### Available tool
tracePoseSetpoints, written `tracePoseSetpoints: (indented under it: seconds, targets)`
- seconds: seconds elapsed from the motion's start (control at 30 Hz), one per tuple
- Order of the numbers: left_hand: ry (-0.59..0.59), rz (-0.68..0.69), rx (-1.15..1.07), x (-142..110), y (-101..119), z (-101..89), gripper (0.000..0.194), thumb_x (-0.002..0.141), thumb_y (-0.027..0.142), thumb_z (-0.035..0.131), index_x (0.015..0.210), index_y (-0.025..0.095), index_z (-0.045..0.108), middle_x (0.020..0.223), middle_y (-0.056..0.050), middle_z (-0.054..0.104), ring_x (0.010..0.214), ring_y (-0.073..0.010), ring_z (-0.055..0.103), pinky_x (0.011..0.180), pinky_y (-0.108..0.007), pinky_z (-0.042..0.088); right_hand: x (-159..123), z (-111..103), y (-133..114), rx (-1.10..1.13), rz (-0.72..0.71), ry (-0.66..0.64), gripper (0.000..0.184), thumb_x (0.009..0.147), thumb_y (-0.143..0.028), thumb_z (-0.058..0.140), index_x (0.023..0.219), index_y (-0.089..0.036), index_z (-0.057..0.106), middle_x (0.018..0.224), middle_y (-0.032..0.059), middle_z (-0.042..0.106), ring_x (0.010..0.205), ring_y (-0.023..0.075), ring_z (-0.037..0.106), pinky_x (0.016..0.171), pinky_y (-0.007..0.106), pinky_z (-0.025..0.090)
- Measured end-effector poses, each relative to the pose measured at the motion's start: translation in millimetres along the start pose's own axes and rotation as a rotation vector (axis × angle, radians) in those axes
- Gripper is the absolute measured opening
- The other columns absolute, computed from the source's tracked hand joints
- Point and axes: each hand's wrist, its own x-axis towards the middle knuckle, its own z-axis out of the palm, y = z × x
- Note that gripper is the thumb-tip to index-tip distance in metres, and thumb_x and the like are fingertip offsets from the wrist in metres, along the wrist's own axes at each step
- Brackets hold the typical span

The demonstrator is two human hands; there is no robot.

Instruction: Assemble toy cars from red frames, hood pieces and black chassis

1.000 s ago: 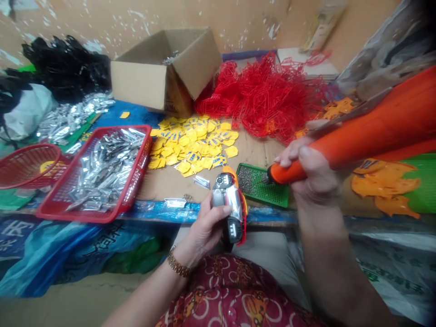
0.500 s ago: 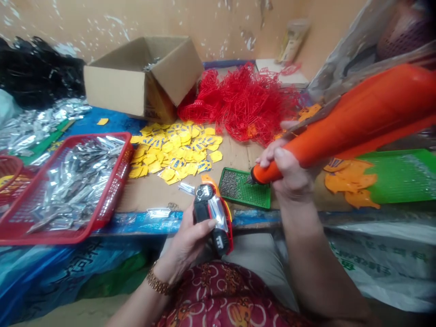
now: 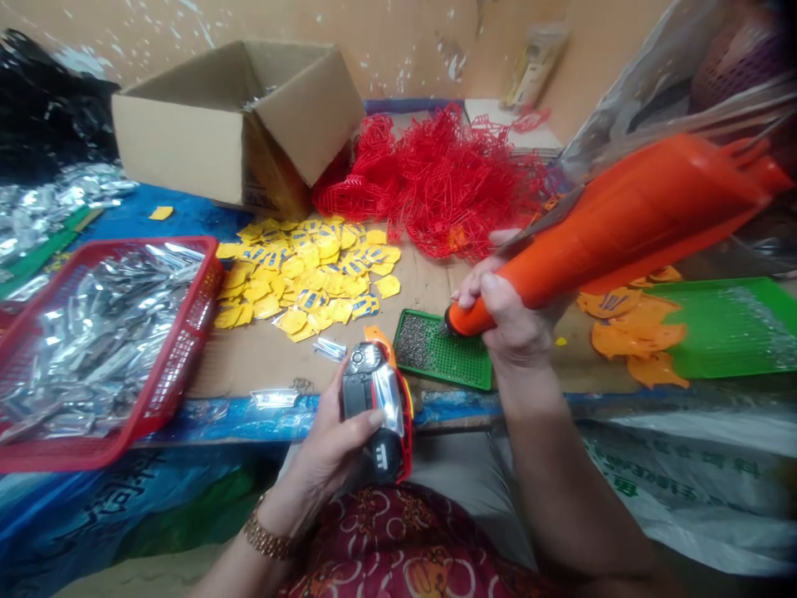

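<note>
My left hand point(image 3: 333, 444) is closed around a small toy car point(image 3: 377, 407) with a black, silver and red body, held upright over my lap at the table's front edge. My right hand point(image 3: 514, 320) grips an orange electric screwdriver point(image 3: 598, 237) near its nose. The tool's tip rests over a small green tray point(image 3: 445, 353) filled with tiny dark screws, just right of the toy car.
Yellow stickers point(image 3: 308, 274) lie heaped mid-table, red plastic frames point(image 3: 436, 178) behind them, an open cardboard box point(image 3: 233, 129) at the back left. A red basket point(image 3: 187, 349) of silver parts stands left. Orange pieces point(image 3: 641, 340) and a larger green tray point(image 3: 728, 328) lie right.
The view has swung left-to-right, so everything slid leftward in frame. Both hands keep their grips; the screwdriver tip stays at the small green tray.
</note>
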Motion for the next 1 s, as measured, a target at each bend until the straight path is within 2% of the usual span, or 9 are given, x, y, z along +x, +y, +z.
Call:
tracePoseSetpoints:
  seconds: [0.1,0.17,0.3,0.43,0.57,0.7,0.77,0.9,1.0]
  targets:
    - [0.023,0.001,-0.031,-1,0,2.7,0.086,0.059,0.013,0.086,0.136,0.022,0.048,0.095,-0.003,0.071,0.076,-0.0148,0.068,0.073,-0.024,0.057,0,-1,0,0.015,0.034,0.024,0.022,0.072,-0.03,0.077,0.088,-0.024,0.063,0.065,-0.0058,0.056,0.048,0.0091,0.054,0.051,0.03,0.054]
    - [0.012,-0.026,-0.088,-2,1,3.0,0.084,0.06,0.014,0.085,0.136,0.022,0.049,0.092,-0.002,0.071,0.076,-0.0163,0.069,0.076,-0.027,0.058,1,-1,0,0.027,0.026,0.035,0.029,0.071,-0.03,0.078,0.096,-0.025,0.064,0.065,-0.0061,0.055,0.048,0.0092,0.053,0.05,0.03,0.054]
    - [-0.088,-0.179,-0.23,-1,3,-3.8,0.074,0.061,0.029,0.084,0.128,0.013,0.056,0.084,-0.007,0.073,0.075,-0.0282,0.074,0.077,-0.044,0.062,1,-1,-2,0.016,-0.041,0.017,0.03,0.073,-0.033,0.079,0.098,-0.026,0.064,0.063,-0.0063,0.054,0.047,0.0103,0.053,0.05,0.03,0.054]
    - [-0.157,-0.207,-0.302,1,4,-11.5,0.079,0.061,0.034,0.081,0.132,0.012,0.055,0.1,-0.013,0.076,0.09,-0.0362,0.074,0.085,-0.051,0.061,-1,1,-7,-0.008,-0.036,0.039,0.034,0.07,-0.038,0.082,0.098,-0.027,0.064,0.064,-0.0062,0.054,0.047,0.0108,0.052,0.049,0.031,0.054]
    - [-0.202,-0.193,-0.311,0,3,-13.1,0.081,0.061,0.033,0.08,0.135,0.014,0.053,0.11,-0.014,0.075,0.095,-0.0362,0.074,0.088,-0.049,0.06,-3,0,-14,-0.029,-0.015,0.028,0.038,0.07,-0.044,0.081,0.1,-0.03,0.065,0.063,-0.0059,0.053,0.047,0.0121,0.051,0.049,0.033,0.055]
    - [-0.206,-0.21,-0.276,-3,3,-13.2,0.078,0.062,0.034,0.08,0.132,0.012,0.054,0.094,-0.012,0.077,0.082,-0.0342,0.076,0.069,-0.041,0.063,-3,-4,-19,-0.087,-0.021,0.03,0.037,0.07,-0.047,0.08,0.099,-0.031,0.065,0.064,-0.0042,0.054,0.047,0.0138,0.052,0.049,0.036,0.054]
    - [-0.204,-0.205,-0.246,-4,3,-13.6,0.074,0.065,0.035,0.08,0.13,0.011,0.055,0.092,-0.013,0.077,0.08,-0.0328,0.076,0.065,-0.037,0.061,-3,-5,-20,-0.098,-0.017,0.031,0.035,0.07,-0.047,0.08,0.097,-0.031,0.065,0.065,-0.0037,0.053,0.047,0.0143,0.052,0.049,0.037,0.054]
    - [-0.224,-0.19,-0.174,-6,1,-14.3,0.059,0.067,0.04,0.079,0.113,0.009,0.062,0.094,-0.018,0.076,0.082,-0.0314,0.075,0.073,-0.038,0.06,-6,-4,-23,-0.077,0.022,0.038,0.033,0.069,-0.044,0.08,0.095,-0.03,0.064,0.066,-0.0036,0.053,0.048,0.0135,0.051,0.053,0.037,0.055]
    - [-0.216,-0.166,-0.14,-6,1,-13.1,0.048,0.068,0.04,0.078,0.103,0.01,0.064,0.087,-0.015,0.075,0.078,-0.0296,0.074,0.069,-0.037,0.06,-7,-2,-24,-0.016,0.033,0.061,0.029,0.069,-0.038,0.081,0.092,-0.029,0.065,0.065,-0.0043,0.053,0.048,0.0119,0.051,0.052,0.034,0.054]
